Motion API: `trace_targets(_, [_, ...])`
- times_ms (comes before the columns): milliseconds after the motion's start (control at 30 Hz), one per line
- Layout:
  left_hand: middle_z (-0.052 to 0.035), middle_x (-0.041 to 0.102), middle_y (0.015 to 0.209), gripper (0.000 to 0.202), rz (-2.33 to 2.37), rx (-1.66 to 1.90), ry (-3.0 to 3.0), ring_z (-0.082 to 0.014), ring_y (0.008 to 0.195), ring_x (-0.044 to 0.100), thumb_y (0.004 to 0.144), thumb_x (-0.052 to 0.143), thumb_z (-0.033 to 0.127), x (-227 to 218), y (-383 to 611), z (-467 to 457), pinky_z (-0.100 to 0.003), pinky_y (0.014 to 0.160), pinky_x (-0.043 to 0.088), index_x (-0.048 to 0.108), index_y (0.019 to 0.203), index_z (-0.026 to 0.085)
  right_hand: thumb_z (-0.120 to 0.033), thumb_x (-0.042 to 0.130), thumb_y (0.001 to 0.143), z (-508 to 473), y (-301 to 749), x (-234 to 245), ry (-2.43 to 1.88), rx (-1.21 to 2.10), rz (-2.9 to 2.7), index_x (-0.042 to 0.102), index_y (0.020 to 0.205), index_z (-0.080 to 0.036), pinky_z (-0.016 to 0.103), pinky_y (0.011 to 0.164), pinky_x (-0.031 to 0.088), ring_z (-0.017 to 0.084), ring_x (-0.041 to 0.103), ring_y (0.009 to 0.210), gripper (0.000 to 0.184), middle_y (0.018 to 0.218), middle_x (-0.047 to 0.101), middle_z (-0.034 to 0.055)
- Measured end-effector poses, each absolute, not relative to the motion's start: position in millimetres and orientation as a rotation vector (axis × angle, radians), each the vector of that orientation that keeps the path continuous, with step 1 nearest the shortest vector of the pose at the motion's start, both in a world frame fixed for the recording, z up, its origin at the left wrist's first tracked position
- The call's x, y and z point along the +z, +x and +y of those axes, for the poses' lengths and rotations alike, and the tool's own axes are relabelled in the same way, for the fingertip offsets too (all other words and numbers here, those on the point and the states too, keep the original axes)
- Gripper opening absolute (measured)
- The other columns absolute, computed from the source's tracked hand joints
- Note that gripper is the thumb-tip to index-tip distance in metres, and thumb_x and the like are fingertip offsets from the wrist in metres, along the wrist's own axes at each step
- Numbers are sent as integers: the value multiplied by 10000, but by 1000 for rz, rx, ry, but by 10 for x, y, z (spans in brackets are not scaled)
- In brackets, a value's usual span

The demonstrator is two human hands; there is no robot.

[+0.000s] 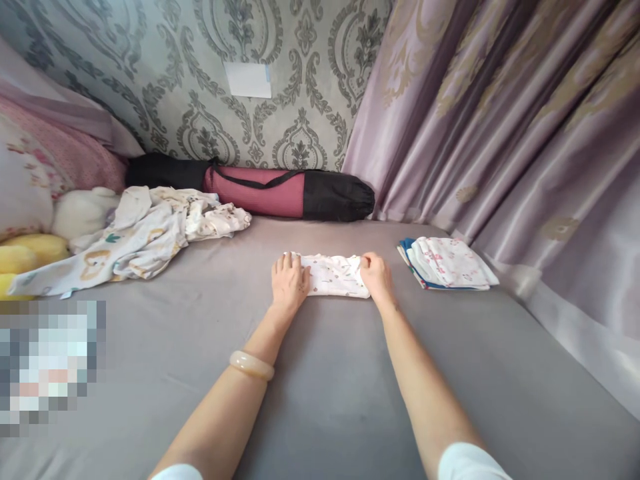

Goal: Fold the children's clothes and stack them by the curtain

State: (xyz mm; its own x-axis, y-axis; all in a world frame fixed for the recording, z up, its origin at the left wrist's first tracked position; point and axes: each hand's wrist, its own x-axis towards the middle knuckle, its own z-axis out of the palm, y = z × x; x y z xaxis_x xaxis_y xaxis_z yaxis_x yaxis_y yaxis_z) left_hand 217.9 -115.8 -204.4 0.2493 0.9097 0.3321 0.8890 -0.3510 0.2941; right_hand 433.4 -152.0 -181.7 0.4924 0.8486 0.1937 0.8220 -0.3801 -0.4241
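A white cloth (336,277) with a small scattered print lies folded into a flat strip on the grey bed sheet, its far edge ruffled. Over its left end rests my left hand (290,280), fingers stretched forward and lying flat on the fabric. My right hand (377,275) is closed, with fingers and thumb pinching the far right corner of the cloth. The fingertips of the right hand are partly hidden from view.
Folded clothes (450,263) are stacked to the right by the purple curtain (440,120). Rumpled patterned clothes (150,233) lie at the left beside a white plush toy (83,212) and yellow plush (40,253). A pink-and-black rolled bag (260,193) lines the wall. A patch at lower left is blurred.
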Motion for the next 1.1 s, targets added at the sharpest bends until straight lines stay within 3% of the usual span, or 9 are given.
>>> trace_targets(167, [-201,593,1181,486,1985,820,2109,-336,1100,536,876,505,409,-2060,1997,-1015,-433,921,427,566,1236,88,-378,505,873,-1619,4386,-1991,-2390,247,-1137,677,1045,-181,290,750,446,253,651,965,313,1029,710,117])
trace_targets(300, [-138,671,1024,396,1878,796,1913,-276,1005,600,881,494,377,-2103,1865,-904,-363,874,450,603,1153,110,-368,508,862,-1566,4380,-2070,-2316,246,-1111,700,946,-209,262,700,434,223,662,887,264,949,724,91])
trace_targets(600, [-109,715,998,249,1811,799,1722,-246,966,643,865,477,278,-2180,1828,-815,-313,812,462,669,984,174,-331,511,858,-1481,4522,-2215,-2137,303,-1111,686,941,-176,235,693,442,176,651,812,249,890,724,62])
trace_targets(733, [-117,707,979,273,1861,848,1746,-251,954,641,862,484,273,-2234,1791,-793,-341,826,474,637,1060,163,-310,522,860,-1553,4480,-2137,-2218,173,-1121,665,977,-191,276,737,440,208,639,860,220,939,706,83])
trace_targets(800, [-144,687,1022,313,1880,942,1870,-262,996,624,881,449,259,-2218,1832,-833,-379,868,470,608,1122,140,-265,435,907,-1579,4401,-2068,-2228,65,-1208,656,1029,-184,295,798,437,218,624,946,265,1021,688,106])
trace_targets(900, [-177,601,1247,388,1669,1057,2293,-273,1188,531,927,384,283,-2147,2004,-975,-423,1005,405,556,1232,116,-245,319,959,-1589,4204,-1998,-2131,-44,-1511,594,1209,-159,348,980,374,233,524,1182,382,1268,598,135])
trace_targets(1000, [-143,450,1449,484,1443,871,2647,-294,1384,328,953,361,370,-2106,2206,-1139,-463,1135,246,477,1359,133,-347,284,986,-1589,3988,-2007,-2059,-21,-1824,451,1391,-160,457,1130,186,261,298,1391,476,1479,416,109])
trace_targets(1100, [-135,391,1494,554,1502,615,2692,-319,1428,233,954,341,457,-2140,2279,-1208,-502,1160,153,447,1406,156,-425,240,992,-1596,3880,-2049,-2107,108,-1940,353,1464,-181,509,1155,79,265,172,1445,543,1545,303,78])
